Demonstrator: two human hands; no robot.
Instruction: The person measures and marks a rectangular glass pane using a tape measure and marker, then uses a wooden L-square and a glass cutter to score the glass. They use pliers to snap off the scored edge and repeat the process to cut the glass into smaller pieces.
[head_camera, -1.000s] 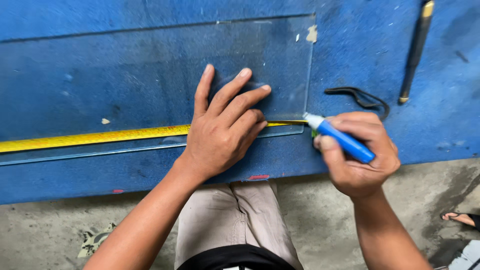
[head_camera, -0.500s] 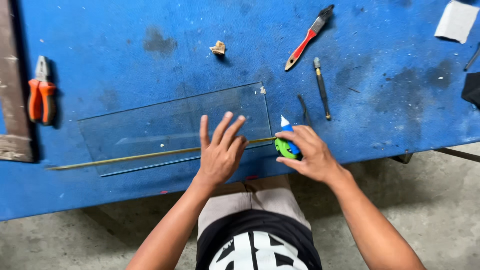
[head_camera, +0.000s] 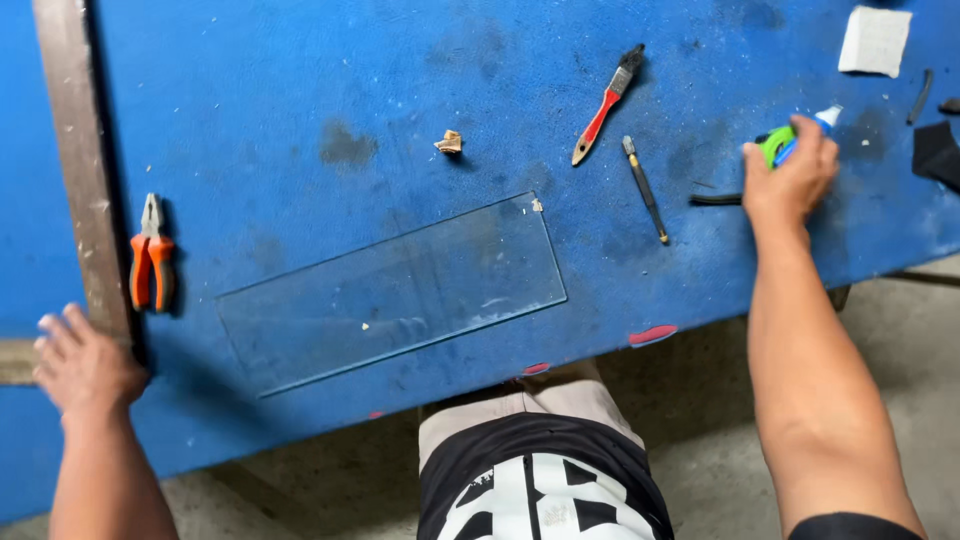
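A clear rectangular glass pane (head_camera: 400, 290) lies flat on the blue table (head_camera: 300, 110), with neither hand on it. My right hand (head_camera: 790, 178) is far to the right, closed around a green tape measure (head_camera: 775, 145) and a blue marker with a white tip (head_camera: 825, 117), low over the table. My left hand (head_camera: 82, 362) is at the far left, fingers spread, touching the near end of a long grey-brown straight bar (head_camera: 75, 150). Whether it grips the bar I cannot tell.
Orange-handled pliers (head_camera: 152, 255) lie beside the bar. Beyond the glass lie a small tan scrap (head_camera: 449, 142), a red-handled brush (head_camera: 603, 108) and a thin glass cutter (head_camera: 645, 188). A white pad (head_camera: 875, 40) and black pieces (head_camera: 938, 150) sit at the right. The table's edge is near my legs.
The yellow tape no longer lies along the glass. My left hand left the pane for the bar at far left. My right hand carried tape measure and marker away right.
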